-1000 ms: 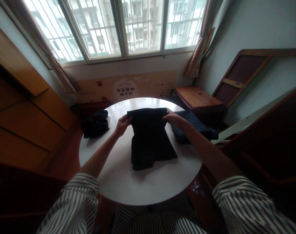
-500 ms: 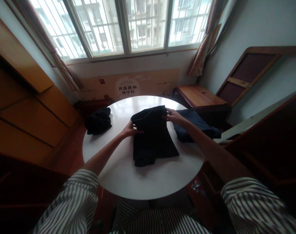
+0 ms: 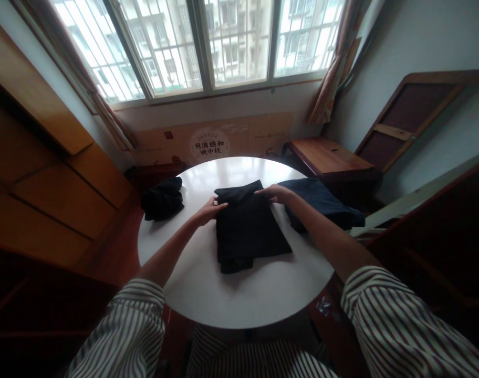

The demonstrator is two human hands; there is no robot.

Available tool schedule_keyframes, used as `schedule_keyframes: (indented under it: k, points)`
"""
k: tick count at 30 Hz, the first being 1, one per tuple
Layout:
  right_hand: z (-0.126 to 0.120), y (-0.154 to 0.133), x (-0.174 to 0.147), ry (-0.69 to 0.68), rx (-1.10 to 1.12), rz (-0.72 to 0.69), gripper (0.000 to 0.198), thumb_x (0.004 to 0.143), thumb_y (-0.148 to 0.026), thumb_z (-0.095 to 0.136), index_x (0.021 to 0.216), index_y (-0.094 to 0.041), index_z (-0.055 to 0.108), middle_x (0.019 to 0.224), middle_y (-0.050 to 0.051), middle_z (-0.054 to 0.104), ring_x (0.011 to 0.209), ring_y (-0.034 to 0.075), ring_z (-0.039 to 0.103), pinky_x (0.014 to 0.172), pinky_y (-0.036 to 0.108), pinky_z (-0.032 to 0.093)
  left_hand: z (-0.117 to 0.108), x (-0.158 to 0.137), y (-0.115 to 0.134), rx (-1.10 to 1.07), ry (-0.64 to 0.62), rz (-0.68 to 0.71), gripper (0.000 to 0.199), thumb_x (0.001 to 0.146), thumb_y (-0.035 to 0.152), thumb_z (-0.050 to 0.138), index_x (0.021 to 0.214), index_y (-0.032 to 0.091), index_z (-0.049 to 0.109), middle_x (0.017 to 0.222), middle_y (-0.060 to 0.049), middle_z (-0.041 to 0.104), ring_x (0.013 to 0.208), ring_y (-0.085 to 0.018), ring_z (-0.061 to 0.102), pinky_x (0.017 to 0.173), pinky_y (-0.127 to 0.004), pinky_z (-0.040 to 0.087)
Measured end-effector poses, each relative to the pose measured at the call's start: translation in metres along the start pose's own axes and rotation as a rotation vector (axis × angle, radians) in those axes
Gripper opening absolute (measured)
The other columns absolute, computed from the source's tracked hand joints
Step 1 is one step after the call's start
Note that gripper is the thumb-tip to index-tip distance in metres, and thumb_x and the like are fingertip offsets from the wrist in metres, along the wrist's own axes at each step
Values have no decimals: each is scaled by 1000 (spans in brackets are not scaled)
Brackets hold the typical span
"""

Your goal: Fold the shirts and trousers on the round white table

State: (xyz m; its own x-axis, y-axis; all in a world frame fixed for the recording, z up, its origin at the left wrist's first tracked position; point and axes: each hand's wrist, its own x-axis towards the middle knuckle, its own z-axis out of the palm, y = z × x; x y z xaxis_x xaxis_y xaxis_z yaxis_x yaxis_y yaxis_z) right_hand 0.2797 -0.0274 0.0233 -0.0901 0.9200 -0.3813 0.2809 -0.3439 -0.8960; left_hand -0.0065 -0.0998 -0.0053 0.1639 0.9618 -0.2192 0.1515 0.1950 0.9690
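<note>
A black folded garment [image 3: 249,228], its exact kind unclear, lies on the white round table [image 3: 208,299] in front of me. My left hand [image 3: 211,210] grips its upper left edge, thumb on top and fingers tucked at the side. At the upper right edge, my right hand [image 3: 278,194] pinches the cloth, partly hiding that corner. The far end of the garment is turned over in a loose fold between both hands. A narrow strip of cloth sticks out from under the near edge.
A bunched black cloth [image 3: 163,199] lies on the table's left side. Folded navy cloth [image 3: 322,202] sits at the right, overhanging the edge. Beyond stand a wooden bench [image 3: 329,156] and a barred window [image 3: 239,42]; wooden cabinets [image 3: 42,189] line the left.
Both hands have come lower with the garment's far end, which was held raised and now lies flatter. The right hand has shifted from the far corner nearer to me. The view has tilted slightly.
</note>
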Motion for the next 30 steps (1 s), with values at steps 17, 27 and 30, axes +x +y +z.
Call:
schedule_keyframes:
  k: [17, 27, 30]
  points:
    - [1, 31, -62, -305, 27, 95, 25, 66, -18, 88, 74, -13, 65, 65, 0, 66, 56, 8, 59, 51, 17, 48, 15, -52, -24, -327, -7, 98, 90, 73, 41, 84, 147, 25, 35, 86, -3, 72, 72, -18, 71, 66, -28, 60]
    - [-2, 32, -106, -336, 309, -192, 32, 64, -28, 88, 91, -15, 76, 95, 9, 76, 87, 19, 70, 79, 28, 55, 3, -77, -13, -259, 4, 164, 88, 52, 18, 93, 133, 20, 58, 108, -7, 71, 97, -21, 68, 89, -32, 56]
    - [-4, 24, -116, -339, 315, -256, 37, 62, -35, 89, 91, -15, 76, 96, 9, 75, 91, 21, 69, 87, 32, 53, -3, -79, 1, -49, 42, 260, 70, 53, 24, 93, 117, 16, 67, 103, -6, 71, 95, -21, 67, 87, -33, 56]
